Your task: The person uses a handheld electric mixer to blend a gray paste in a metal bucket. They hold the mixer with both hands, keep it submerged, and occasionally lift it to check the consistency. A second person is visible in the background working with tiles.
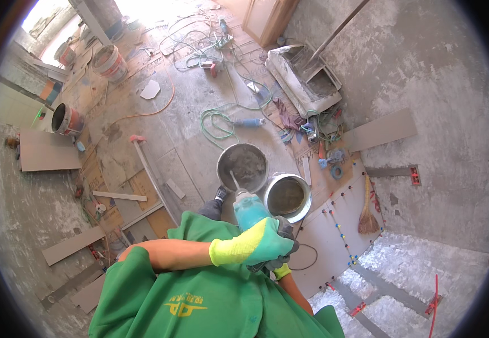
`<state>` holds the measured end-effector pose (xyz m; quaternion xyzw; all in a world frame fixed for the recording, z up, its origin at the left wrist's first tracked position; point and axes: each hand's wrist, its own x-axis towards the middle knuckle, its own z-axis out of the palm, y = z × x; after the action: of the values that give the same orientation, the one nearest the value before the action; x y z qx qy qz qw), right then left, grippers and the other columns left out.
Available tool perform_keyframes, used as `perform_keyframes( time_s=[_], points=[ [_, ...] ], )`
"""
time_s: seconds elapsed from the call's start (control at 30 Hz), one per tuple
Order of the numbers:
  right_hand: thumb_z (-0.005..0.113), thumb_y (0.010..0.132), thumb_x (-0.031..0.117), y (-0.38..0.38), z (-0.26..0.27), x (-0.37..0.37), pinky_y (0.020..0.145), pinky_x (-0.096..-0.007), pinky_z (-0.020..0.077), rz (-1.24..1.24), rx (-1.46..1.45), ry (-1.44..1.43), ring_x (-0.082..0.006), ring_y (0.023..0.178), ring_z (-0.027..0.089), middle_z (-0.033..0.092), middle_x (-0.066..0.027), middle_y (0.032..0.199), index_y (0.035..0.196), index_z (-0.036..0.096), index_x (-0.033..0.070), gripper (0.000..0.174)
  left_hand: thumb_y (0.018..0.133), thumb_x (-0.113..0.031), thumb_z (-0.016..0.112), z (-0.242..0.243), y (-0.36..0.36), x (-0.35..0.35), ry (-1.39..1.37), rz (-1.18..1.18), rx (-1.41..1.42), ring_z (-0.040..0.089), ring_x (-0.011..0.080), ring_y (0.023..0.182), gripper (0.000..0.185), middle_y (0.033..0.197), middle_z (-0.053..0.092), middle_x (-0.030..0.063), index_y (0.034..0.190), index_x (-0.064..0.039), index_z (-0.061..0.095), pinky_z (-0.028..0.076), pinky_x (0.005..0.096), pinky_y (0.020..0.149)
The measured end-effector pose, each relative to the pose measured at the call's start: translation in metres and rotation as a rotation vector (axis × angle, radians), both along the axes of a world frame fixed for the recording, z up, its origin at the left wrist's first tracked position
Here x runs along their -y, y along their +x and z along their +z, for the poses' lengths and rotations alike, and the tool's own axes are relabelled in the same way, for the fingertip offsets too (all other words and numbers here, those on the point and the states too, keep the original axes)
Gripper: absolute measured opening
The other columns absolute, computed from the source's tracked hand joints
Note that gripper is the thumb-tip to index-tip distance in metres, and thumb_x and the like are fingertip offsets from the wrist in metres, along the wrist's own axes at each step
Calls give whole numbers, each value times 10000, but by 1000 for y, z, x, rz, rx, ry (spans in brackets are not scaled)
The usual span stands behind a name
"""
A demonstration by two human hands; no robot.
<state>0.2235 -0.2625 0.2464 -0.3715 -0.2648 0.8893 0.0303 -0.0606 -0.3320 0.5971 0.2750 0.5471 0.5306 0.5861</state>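
My gloved left hand (270,243), in yellow and teal, is closed over the rear of a teal power mixing drill (251,209). Partly hidden beneath it, my right hand (272,263) in a grey-palmed glove also grips the drill's rear. The drill tilts forward, and its metal shaft (234,179) runs down into a bucket of grey mortar (243,164). The shaft's lower end is hidden in the mix. Close by on the right stands a second bucket (287,197) with murky brownish liquid inside.
A blue angle grinder (248,122) with a coiled green cord lies beyond the buckets. Floor tiles with levelling clips (339,230) and a straw broom (368,217) are at right. A dusty trough (303,80) stands by the wall. A long red-ended tool (147,162) lies left.
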Motion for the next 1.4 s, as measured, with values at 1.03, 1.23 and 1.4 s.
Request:
perform_keyframes(
  time_s=[1.03,1.23,1.4],
  points=[
    [482,1001,184,27,12,-93,707,-383,529,13,119,-7,-193,879,614,650,-84,1000,1082,610,59,196,901,-319,693,13,-75,-66,-160,-5,533,595,171,559,351,678,647,71,752,-3,675,489,309,533],
    [481,1002,186,53,14,-92,706,-383,529,-51,141,-16,-194,883,613,649,-86,1005,1085,609,60,197,903,-321,689,16,-75,-83,-170,-175,515,558,162,537,368,634,591,51,703,-17,638,467,324,484],
    [481,1003,187,32,2,-111,706,-382,529,-86,155,-23,-194,886,613,649,-87,1008,1087,607,60,198,896,-323,692,20,-73,-82,-243,-130,531,559,171,528,365,629,592,54,699,-20,640,455,339,456]
  ],
)
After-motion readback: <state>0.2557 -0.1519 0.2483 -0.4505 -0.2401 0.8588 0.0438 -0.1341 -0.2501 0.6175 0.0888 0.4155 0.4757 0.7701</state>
